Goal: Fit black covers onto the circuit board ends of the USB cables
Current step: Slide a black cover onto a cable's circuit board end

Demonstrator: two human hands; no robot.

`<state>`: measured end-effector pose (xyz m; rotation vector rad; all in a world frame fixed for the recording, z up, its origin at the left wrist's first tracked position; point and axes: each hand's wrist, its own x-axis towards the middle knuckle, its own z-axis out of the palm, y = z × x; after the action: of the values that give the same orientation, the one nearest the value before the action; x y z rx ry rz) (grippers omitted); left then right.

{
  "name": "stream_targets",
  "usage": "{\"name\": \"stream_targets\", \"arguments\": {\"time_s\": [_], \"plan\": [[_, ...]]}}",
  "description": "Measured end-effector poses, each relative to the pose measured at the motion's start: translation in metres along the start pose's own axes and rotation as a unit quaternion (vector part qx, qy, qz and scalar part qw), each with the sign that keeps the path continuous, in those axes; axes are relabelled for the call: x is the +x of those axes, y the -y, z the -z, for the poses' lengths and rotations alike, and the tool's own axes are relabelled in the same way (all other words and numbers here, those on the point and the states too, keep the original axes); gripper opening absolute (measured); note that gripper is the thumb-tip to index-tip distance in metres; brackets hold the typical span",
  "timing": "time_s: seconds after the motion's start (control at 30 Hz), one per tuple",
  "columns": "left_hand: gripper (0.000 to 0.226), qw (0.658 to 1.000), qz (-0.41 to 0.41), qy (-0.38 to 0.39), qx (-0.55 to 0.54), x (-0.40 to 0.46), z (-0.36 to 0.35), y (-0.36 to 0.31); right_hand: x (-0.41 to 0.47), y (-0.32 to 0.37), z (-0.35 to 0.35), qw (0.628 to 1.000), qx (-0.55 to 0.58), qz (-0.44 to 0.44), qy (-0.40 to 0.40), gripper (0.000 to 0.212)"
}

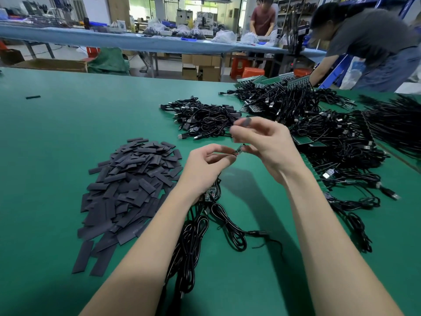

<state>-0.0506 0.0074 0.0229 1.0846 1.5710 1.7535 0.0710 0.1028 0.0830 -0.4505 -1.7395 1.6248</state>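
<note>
Nearest to you, a bundle of black cables (193,242) lies on the green surface (45,156) under your left forearm, its loops spreading toward you and to the right. Just beyond it your left hand (205,165) hovers above the surface, its grip closed in a pinch on a small circuit board (238,151) at the end of one cable; more boards of the same bundle show below that wrist. Your right hand (266,144) is just right of the circuit board, close to it, and its raised thumb and forefinger pinch a black cover (245,122), blurred, which sits above the board and apart from it. The lower fingers of that hand curl close to the board's tip; whether they touch it you cannot tell.

Left of the circuit board lies a big heap of flat black covers (132,185), a few strays sliding off its near edge. Beyond the board rests a smaller pile of cables (202,119) with plugs showing. To the right of the board and farther back, a much larger mass of cables with green boards (319,124) covers the surface. Far left of it, one lone dark strip (33,97) lies by itself.

Beyond the surface, a person in a grey shirt (369,42) bends over its far right corner, and another person (263,19) stands at a long blue bench (114,39).
</note>
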Motion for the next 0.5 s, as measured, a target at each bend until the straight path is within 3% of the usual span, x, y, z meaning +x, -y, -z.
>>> {"name": "stream_targets", "arguments": {"time_s": [0.17, 0.5], "plan": [[0.014, 1.000, -0.010, 0.006, 0.000, 0.000, 0.009, -0.002, -0.008, -0.019, 0.022, 0.987, 0.120, -0.036, -0.103, 0.009], [0.012, 1.000, 0.009, 0.028, -0.009, -0.002, 0.010, -0.007, -0.011, -0.031, 0.021, 0.979, 0.172, -0.054, -0.098, 0.014]]}}
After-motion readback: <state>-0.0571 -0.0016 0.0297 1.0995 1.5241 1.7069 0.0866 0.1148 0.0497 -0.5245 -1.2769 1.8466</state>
